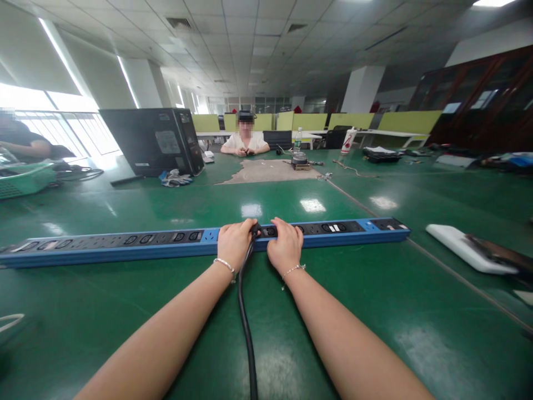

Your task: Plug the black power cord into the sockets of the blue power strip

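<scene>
Bare forearms (166, 328) and a black cable (245, 311) are nearest; the left hand (234, 243) has its grip around the plug (255, 228) at the blue power strip (158, 244), lying across the green table (216, 344). Right hand (286, 244) touches the strip; its grip opening, I cannot tell.

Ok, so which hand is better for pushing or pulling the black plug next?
Left, I think. The left hand has its fingers on the black plug. The right hand is on the blue power strip beside it, so it looks better for steadying.
</scene>
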`<state>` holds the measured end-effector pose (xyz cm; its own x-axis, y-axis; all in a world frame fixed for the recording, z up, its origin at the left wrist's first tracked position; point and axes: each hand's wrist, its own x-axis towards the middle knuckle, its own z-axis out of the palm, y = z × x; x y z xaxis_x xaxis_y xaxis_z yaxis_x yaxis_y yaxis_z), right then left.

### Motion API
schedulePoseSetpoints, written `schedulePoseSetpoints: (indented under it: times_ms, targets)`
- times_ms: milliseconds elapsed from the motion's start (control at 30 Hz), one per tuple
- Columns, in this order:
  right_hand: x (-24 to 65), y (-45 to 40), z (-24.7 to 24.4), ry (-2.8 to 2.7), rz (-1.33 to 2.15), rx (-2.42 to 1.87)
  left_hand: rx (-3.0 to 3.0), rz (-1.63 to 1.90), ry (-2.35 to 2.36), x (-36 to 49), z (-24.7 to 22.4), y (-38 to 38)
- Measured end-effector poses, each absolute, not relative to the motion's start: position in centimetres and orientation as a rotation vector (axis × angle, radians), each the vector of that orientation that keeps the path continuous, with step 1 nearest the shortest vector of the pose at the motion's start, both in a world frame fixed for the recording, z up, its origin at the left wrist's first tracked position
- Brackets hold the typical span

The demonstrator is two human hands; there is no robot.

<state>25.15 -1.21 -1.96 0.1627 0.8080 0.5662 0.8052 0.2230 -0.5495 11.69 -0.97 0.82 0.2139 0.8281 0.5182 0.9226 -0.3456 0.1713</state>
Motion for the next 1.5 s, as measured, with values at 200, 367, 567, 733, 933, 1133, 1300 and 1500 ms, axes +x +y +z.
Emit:
schedulePoseSetpoints:
  times_ms: [200,367,567,733,933,1133,1300,1500]
  targets:
    - [24.6,-1.8,-1.5,-1.813,-0.003,-1.229,-2.376,-0.810,-1.683,11.3,0.9,-1.6]
    - [24.1,-2.0,-1.5,-2.047,0.012,-1.180,-2.451,-0.798,-1.663,10.5,0.2,-1.8]
    - [23.4,-1.6,-1.1,-1.971,-0.002,-1.326,-2.355,-0.859,-1.680,10.4,-1.0,-1.5]
    - [23.0,-1.3,-0.8,-1.975,-0.047,-1.330,-2.350,-0.657,-1.585,10.8,-1.3,-1.5]
    - [23.4,-1.1,-1.6,-1.944,-0.087,-1.355,-2.333,-0.637,-1.583,10.8,-1.3,-1.5]
    - [23.3,-1.2,-1.3,-1.905,-0.137,-1.313,-2.345,-0.630,-1.604,10.9,-1.3,-1.5]
    - [23.8,-1.1,2.0,-1.688,-0.235,-1.217,-2.356,-0.637,-1.623,10.9,-1.3,-1.4]
    - [32.8,-0.7,1.0,-1.404,-0.163,-1.331,-2.375,-0.635,-1.633,10.7,-1.4,-1.2]
